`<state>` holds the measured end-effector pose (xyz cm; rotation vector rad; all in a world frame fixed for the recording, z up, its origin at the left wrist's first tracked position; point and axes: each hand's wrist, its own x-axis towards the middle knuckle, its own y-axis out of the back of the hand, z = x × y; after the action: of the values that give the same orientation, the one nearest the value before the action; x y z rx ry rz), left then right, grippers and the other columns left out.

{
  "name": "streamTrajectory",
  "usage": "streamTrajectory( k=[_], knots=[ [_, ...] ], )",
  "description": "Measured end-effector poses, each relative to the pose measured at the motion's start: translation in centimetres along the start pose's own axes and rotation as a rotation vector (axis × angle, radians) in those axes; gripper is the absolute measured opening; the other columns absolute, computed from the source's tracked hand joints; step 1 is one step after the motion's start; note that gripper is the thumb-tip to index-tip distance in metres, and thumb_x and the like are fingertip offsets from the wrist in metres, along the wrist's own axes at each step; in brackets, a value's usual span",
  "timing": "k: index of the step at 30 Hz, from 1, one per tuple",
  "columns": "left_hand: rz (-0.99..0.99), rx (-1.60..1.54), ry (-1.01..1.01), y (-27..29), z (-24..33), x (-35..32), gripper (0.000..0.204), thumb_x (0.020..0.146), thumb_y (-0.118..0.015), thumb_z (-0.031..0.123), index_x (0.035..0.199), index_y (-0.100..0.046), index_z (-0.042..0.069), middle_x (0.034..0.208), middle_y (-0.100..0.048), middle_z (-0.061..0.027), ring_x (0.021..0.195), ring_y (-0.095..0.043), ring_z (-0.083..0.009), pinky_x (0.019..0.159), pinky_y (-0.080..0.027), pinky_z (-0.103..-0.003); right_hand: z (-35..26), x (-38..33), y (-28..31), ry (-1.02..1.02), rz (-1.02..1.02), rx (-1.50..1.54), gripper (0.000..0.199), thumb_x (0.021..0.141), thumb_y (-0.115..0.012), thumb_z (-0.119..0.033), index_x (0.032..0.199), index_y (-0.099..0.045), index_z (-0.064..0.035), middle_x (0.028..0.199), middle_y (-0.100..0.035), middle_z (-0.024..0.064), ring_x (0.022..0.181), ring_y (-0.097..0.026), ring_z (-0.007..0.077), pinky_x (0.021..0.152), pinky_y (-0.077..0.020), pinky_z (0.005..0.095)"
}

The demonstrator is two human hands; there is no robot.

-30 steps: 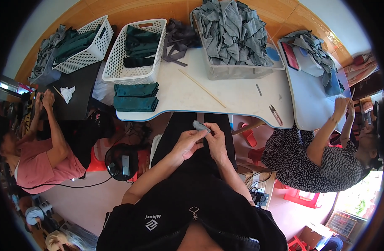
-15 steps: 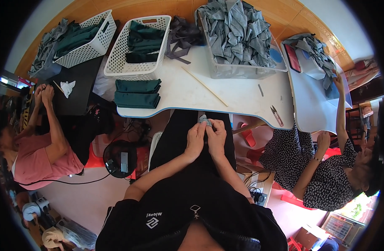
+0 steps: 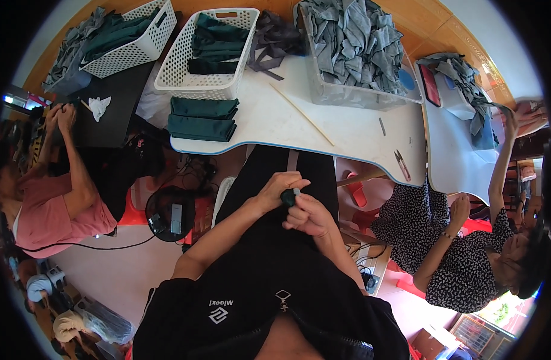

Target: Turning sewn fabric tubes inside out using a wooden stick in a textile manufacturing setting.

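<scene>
Dark green cloth, a small bunched piece (image 3: 289,196), sits pinched between the person's two hands over the lap, just below the near edge of the white table (image 3: 347,129). The left hand (image 3: 279,187) curls its fingers closed around the piece from the nine o'clock side; the right hand (image 3: 308,215) closes on it from five o'clock, knuckles bent, touching the left.

At eleven o'clock from the hands a stack of folded green cloths (image 3: 203,119) lies on the table, with a white basket (image 3: 206,54) of more green cloth beyond it. At one o'clock stands a clear bin (image 3: 353,96) heaped with grey fabric. A thin wooden stick (image 3: 301,114) lies slantwise at twelve o'clock, and small snips (image 3: 401,165) rest near the table's edge at two o'clock.

Another person in a pink top (image 3: 44,213) sits at nine o'clock; one in a dotted dress (image 3: 461,258) sits at three o'clock.
</scene>
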<state>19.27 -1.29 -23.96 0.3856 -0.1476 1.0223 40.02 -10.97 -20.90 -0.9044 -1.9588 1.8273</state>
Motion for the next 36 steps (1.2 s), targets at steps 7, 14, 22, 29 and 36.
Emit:
streamTrajectory(
  k=[7, 14, 22, 29, 36],
  knots=[
    [0.211, -0.328, 0.264, 3.3, 5.5, -1.2, 0.026, 0.121, -0.088, 0.008, 0.146, -0.089, 0.003, 0.133, -0.083, -0.0127, 0.121, -0.081, -0.0191, 0.106, -0.064, -0.033, 0.0, -0.8, 1.1, 0.183, -0.178, 0.196, 0.07, 0.143, -0.03, -0.068, 0.145, -0.082, -0.0206, 0.071, -0.046, -0.0089, 0.069, -0.044, 0.0123, 0.103, -0.0514, 0.0472],
    [0.213, -0.273, 0.328, 5.9, 7.4, -1.5, 0.021, 0.111, -0.1, 0.002, 0.132, -0.1, -0.003, 0.114, -0.09, -0.0077, 0.093, -0.088, -0.0156, 0.085, -0.072, -0.03, -2.5, -1.9, -2.5, 0.119, -0.113, -0.013, 0.088, 0.138, -0.039, -0.079, 0.189, -0.063, -0.0124, 0.08, -0.057, 0.0004, 0.075, -0.046, 0.013, 0.084, -0.0467, 0.0409],
    [0.333, -0.613, 0.456, 4.6, 5.9, 0.3, 0.019, 0.118, -0.094, 0.005, 0.136, -0.095, -0.002, 0.112, -0.094, -0.0088, 0.087, -0.087, -0.0149, 0.073, -0.064, -0.028, -3.4, -1.4, -4.0, 0.591, 0.433, -1.247, 0.083, 0.125, -0.084, -0.024, 0.201, -0.053, -0.0088, 0.149, -0.087, 0.0123, 0.118, -0.074, 0.0146, 0.109, -0.0596, 0.0325],
    [0.353, -0.357, 0.422, 9.2, 8.6, 6.8, 0.021, 0.122, -0.092, 0.016, 0.135, -0.09, 0.0, 0.097, -0.084, -0.0018, 0.08, -0.075, -0.0084, 0.07, -0.057, -0.027, -9.4, -3.4, -5.6, 0.553, 0.656, -1.024, 0.018, 0.127, -0.084, -0.015, 0.118, -0.092, -0.0017, 0.095, -0.083, -0.0017, 0.084, -0.067, 0.0066, 0.079, -0.05, 0.0265],
    [0.463, 0.626, 0.295, 9.4, 6.8, 14.2, 0.055, 0.118, -0.092, 0.019, 0.168, -0.076, 0.002, 0.166, -0.068, -0.0258, 0.149, -0.066, -0.0481, 0.124, -0.057, -0.057, -17.5, 0.4, -6.1, 0.637, 0.765, -1.421, 0.019, 0.122, -0.088, -0.018, 0.13, -0.093, -0.0018, 0.115, -0.089, 0.0091, 0.1, -0.077, 0.0214, 0.092, -0.0613, 0.0381]
  ],
)
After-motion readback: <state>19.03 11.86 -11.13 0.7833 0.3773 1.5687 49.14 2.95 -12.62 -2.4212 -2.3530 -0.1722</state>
